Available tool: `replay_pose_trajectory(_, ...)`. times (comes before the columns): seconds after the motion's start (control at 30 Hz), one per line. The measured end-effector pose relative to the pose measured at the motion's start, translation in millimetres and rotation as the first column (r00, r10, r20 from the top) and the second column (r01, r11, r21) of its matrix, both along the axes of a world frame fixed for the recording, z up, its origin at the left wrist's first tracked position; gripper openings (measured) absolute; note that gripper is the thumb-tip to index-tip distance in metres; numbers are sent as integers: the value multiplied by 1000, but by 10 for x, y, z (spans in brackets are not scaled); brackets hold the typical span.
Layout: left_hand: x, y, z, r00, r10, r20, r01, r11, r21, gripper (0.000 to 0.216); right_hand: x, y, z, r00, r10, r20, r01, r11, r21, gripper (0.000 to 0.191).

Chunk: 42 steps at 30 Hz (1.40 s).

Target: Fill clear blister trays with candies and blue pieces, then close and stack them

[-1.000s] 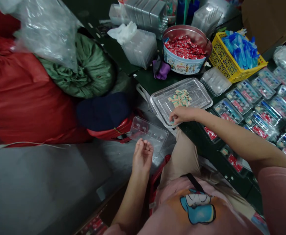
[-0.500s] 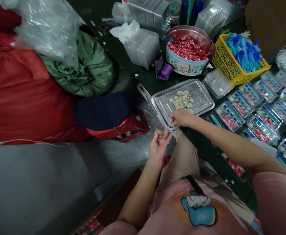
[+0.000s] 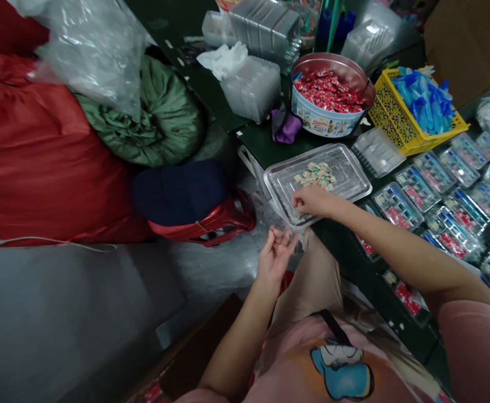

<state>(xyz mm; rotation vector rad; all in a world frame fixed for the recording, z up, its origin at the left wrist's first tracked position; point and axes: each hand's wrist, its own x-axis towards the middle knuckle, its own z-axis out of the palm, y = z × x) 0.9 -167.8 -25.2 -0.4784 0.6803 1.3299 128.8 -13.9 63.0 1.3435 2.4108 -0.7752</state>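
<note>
My left hand (image 3: 275,254), palm up with curled fingers, grips a thin clear plastic bag (image 3: 265,210) beside the tray's near corner. Over the near edge of the metal tray (image 3: 351,193), my right hand (image 3: 313,201) is closed in a pinch; whatever sits between its fingertips is too small to make out. Just beyond that hand, a loose pile of small square tan-and-green pieces (image 3: 318,174) lies on the tray. The two hands are a short way apart.
A round tin (image 3: 326,120) of red packets and a yellow basket (image 3: 390,120) of blue items stand behind the tray. Filled clear cases (image 3: 398,207) cover the right side. Stacked plastic trays (image 3: 253,87) are at the back. A red stool (image 3: 223,218) and sacks (image 3: 51,157) stand left.
The view has shifted slightly, so the table things appear a little lower and further right. My right hand stays over the tray's near edge, and my left hand keeps its grip on the plastic bag.
</note>
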Motion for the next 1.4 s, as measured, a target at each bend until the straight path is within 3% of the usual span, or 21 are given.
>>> replay_pose_trajectory(0.1,-1,0,7,1000,19,16,-18,1000,-21,33,47,348,54,988,-150,-46,155,976,153,29)
replay_pose_trajectory(0.2,3,9,17,999,28,31,-26,998,-52,35,41,626,32,977,-215,-3,212,961,180,31)
replay_pose_trajectory(0.4,10,17,6,998,37,50,-33,997,-67,36,-52,743,-144,988,-126,91,112,982,153,20)
replay_pose_trajectory(0.53,4,7,-18,999,25,44,-23,998,-50,33,-55,734,-139,994,-19,108,1,986,165,16)
replay_pose_trajectory(0.67,-5,-2,-45,999,17,46,-16,1000,-24,32,-12,717,-106,999,44,-25,-39,985,169,17)
replay_pose_trajectory(0.83,-6,-3,-55,1000,-4,19,4,1000,1,26,108,805,-37,956,-141,-257,180,975,134,27)
replay_pose_trajectory(0.93,-5,5,-41,999,7,41,-6,1000,-27,28,170,889,18,972,-161,-173,185,973,134,23)
replay_pose_trajectory(1.13,-1,16,-36,999,8,41,-7,999,-39,29,151,927,-36,990,-20,140,0,990,143,29)
replay_pose_trajectory(1.4,-3,12,-75,1000,-1,17,1,1000,-25,28,174,943,-124,978,43,204,-79,982,170,18)
